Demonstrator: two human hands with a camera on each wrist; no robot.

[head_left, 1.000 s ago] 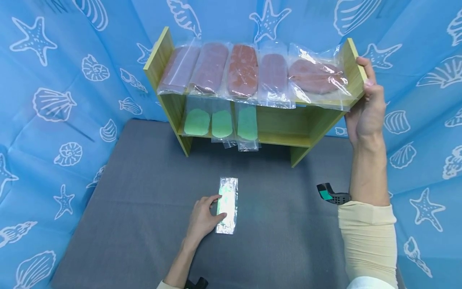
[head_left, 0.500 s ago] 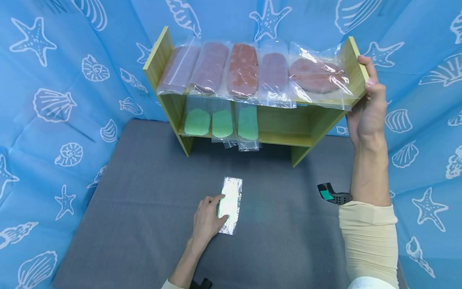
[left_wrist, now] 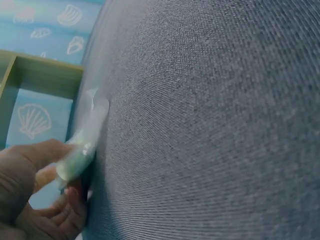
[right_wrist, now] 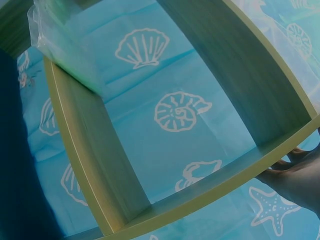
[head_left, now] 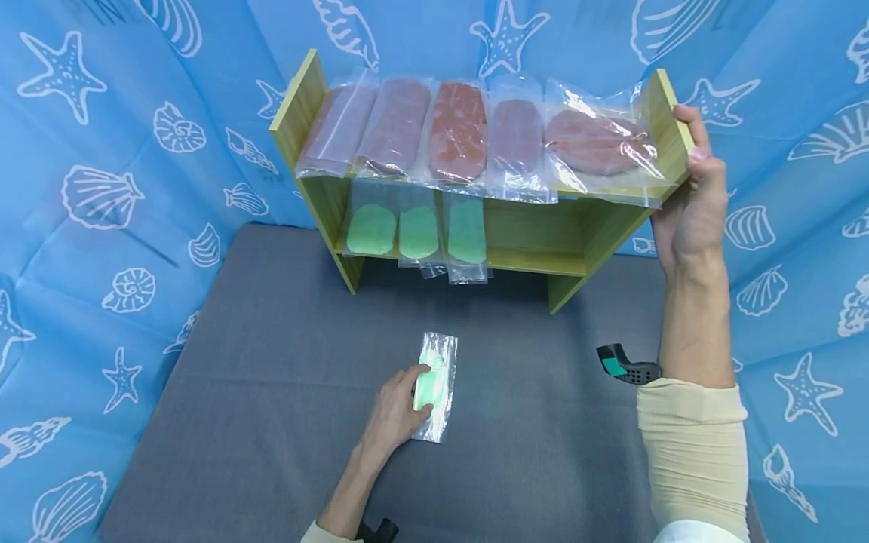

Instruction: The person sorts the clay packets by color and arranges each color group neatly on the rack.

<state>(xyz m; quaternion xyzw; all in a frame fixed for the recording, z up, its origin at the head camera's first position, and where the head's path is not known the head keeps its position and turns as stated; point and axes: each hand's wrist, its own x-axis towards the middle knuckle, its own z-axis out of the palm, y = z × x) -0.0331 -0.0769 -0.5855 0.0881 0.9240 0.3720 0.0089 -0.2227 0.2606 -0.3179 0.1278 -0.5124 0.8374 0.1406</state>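
On the grey cloth surface, my left hand (head_left: 394, 411) pinches a clear plastic bag with a light green slab inside (head_left: 440, 385) by its left edge, thumb and fingers on either side. In the left wrist view the green packet (left_wrist: 82, 147) looks tilted up between the fingers, somewhat blurred. My right hand (head_left: 699, 204) grips the right side panel of a two-tier wooden shelf (head_left: 532, 230). The right wrist view has that hand (right_wrist: 300, 175) at the outer face of the panel, with some fingers behind it.
Several bagged reddish-brown slabs (head_left: 458, 132) line the upper tier. Bagged green slabs (head_left: 370, 230) lie at the left of the lower tier, their bag ends hanging over its front edge. A blue curtain with white shells (head_left: 102, 196) surrounds the grey surface (head_left: 271, 339).
My left hand and the green packet have shifted slightly right, and the packet has turned a little. The right hand stays on the shelf panel.
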